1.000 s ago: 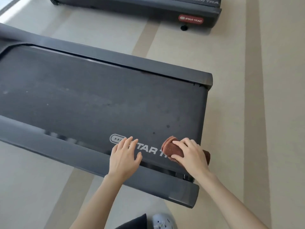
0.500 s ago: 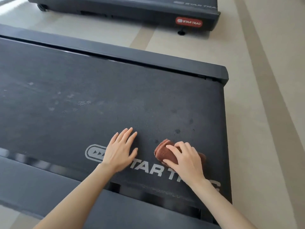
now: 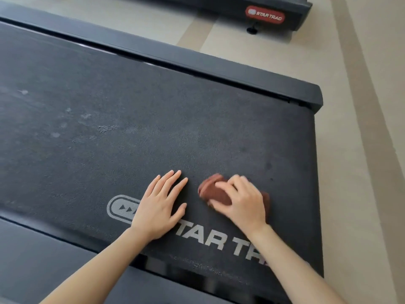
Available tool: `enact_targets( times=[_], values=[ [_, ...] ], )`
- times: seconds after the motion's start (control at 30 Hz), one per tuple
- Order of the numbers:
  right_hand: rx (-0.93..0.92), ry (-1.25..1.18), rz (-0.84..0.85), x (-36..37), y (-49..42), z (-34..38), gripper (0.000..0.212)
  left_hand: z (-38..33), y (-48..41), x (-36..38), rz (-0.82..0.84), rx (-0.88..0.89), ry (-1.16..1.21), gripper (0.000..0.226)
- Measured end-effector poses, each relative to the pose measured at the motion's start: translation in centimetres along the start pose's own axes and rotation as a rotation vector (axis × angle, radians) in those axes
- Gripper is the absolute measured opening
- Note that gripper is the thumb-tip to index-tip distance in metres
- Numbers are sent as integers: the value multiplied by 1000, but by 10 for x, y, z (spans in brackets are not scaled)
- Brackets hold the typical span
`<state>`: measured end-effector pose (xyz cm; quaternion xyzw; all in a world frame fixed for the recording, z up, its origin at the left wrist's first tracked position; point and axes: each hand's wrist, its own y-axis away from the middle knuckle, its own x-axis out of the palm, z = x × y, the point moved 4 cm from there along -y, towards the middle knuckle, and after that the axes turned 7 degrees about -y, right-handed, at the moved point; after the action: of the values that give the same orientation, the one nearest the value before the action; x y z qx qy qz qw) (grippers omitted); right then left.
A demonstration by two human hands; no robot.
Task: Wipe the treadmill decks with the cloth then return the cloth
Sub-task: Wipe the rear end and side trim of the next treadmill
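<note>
A dark treadmill deck (image 3: pixel 131 139) fills most of the head view, with white lettering near its close edge. A folded reddish-brown cloth (image 3: pixel 213 191) lies on the belt near the rear right corner. My right hand (image 3: pixel 241 200) grips the cloth, fingers curled over its top and thumb at its near side, pressing it onto the belt. To the left of the cloth my left hand (image 3: pixel 160 207) rests flat on the belt, fingers straight and spread, covering part of the logo. Pale dusty smudges (image 3: pixel 105 128) mark the belt further left.
Grey side rails (image 3: pixel 197 62) run along the far and near edges of the deck. A second treadmill (image 3: pixel 265 14) with a red logo badge stands beyond, across a strip of beige floor (image 3: pixel 361 128). The belt ends at the right.
The camera has moved closer over the deck. Both hands have slid further onto the belt, away from the near rail, the right hand carrying the cloth with it.
</note>
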<state>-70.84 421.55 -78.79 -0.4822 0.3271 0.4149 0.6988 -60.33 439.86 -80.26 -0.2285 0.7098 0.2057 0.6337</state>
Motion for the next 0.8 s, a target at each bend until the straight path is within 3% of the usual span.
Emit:
enact_targets(
  times=[0.23,0.33,0.5,0.57,0.7,0.8],
  values=[
    [129,52,-31,11,-74,-25,36,1,1,-4,-21,-4,37,58],
    [156,0,-68,2,-34,-6,35,1,1,-3,-18,0,32,59],
    [1,-33,-9,-17,53,21,37,0,1,-5,-3,-7,18,59],
    [-25,-10,19,-14,38,6,37,-1,1,-3,-3,-2,16,59],
    [111,72,-48,-11,-33,-56,38,1,-1,0,-21,7,13,57],
    [68,103,-24,-8,-72,-99,39,2,-1,1,-22,8,21,58]
  ],
)
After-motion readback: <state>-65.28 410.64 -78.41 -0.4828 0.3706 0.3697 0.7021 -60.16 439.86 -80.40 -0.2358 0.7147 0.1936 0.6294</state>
